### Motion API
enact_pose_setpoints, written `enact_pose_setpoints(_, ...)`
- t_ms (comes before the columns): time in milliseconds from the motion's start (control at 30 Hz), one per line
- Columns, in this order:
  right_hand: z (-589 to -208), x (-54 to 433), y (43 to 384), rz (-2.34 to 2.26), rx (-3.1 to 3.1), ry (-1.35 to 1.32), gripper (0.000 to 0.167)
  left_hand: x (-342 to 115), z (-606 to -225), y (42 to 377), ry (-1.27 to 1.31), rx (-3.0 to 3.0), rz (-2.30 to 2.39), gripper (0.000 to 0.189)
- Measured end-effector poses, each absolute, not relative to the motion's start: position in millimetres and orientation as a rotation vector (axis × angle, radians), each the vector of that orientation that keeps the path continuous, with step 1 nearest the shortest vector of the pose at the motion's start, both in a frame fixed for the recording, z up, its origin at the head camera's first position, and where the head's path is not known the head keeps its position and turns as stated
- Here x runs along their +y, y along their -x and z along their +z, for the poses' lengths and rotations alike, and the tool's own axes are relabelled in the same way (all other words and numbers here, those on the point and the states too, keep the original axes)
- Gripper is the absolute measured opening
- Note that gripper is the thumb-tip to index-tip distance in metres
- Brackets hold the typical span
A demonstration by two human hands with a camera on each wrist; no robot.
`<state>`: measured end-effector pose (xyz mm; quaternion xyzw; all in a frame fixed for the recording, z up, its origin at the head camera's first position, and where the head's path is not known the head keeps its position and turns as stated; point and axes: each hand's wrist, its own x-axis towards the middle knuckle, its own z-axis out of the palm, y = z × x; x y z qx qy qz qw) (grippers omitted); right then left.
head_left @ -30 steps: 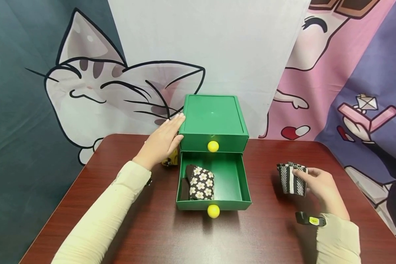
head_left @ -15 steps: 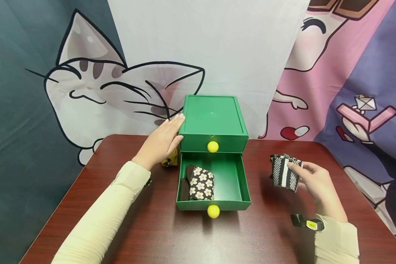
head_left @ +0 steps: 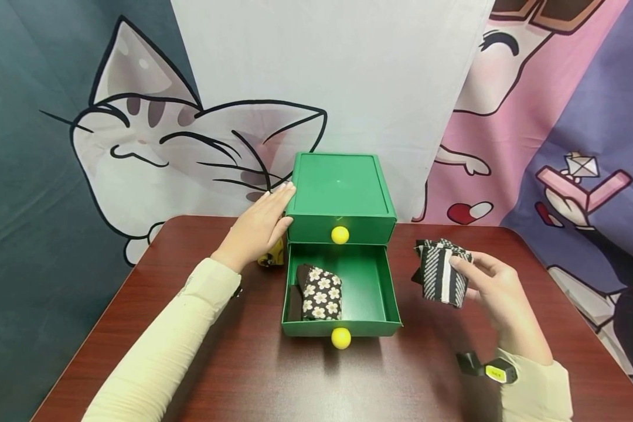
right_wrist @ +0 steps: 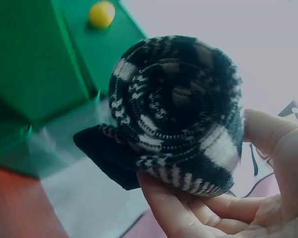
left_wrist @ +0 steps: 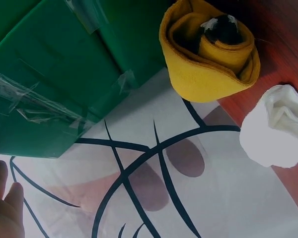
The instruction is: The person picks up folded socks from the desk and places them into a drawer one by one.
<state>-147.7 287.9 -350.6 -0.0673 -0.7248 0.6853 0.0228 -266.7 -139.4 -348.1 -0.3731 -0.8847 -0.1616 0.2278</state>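
Note:
My left hand (head_left: 257, 227) rests with straight fingers against the upper left side of a green drawer box (head_left: 340, 184) with yellow ball knobs. Right of the box, my right hand (head_left: 501, 296) pinches a rolled black-and-white patterned sock (head_left: 443, 272) between thumb and fingers, above the table. The right wrist view shows the spiral end of this rolled sock (right_wrist: 174, 99) and a dark flap sticking out. The lower drawer (head_left: 366, 287) is pulled out; a dark sock bundle with white flowers (head_left: 322, 293) lies in its left part.
A yellow rolled sock (left_wrist: 208, 54) stands close beside the box, partly hidden by the left hand in the head view. Near it is a white rolled bundle (left_wrist: 275, 126). A printed cat curtain (head_left: 137, 146) hangs behind the brown table (head_left: 337, 387).
My right hand has carried the patterned sock leftward, closer to the drawer box, and slightly up. The left hand and the drawers have stayed where they were.

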Motion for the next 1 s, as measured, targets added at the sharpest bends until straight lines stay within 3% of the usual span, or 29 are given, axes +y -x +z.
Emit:
enact_pose_setpoints(500, -341, 251, 134, 2.396, -2.070, -0.132, 0.023, -140, -349, 267, 1.032, -2.439, -0.456, 0.057)
enact_pose_setpoints(733, -339, 227, 137, 2.394, -2.131, -0.318, 0.023, -140, -348, 266, 1.032, -2.441, -0.462, 0.059)
enact_pose_setpoints(867, -337, 212, 142, 2.284, -2.264, -0.301, 0.020, -140, -349, 266, 1.035, -2.432, -0.464, 0.058)
enact_pose_setpoints(1000, -334, 200, 148, 2.004, -2.487, -0.183, 0.037, -141, -350, 267, 1.037, -2.429, -0.464, 0.058)
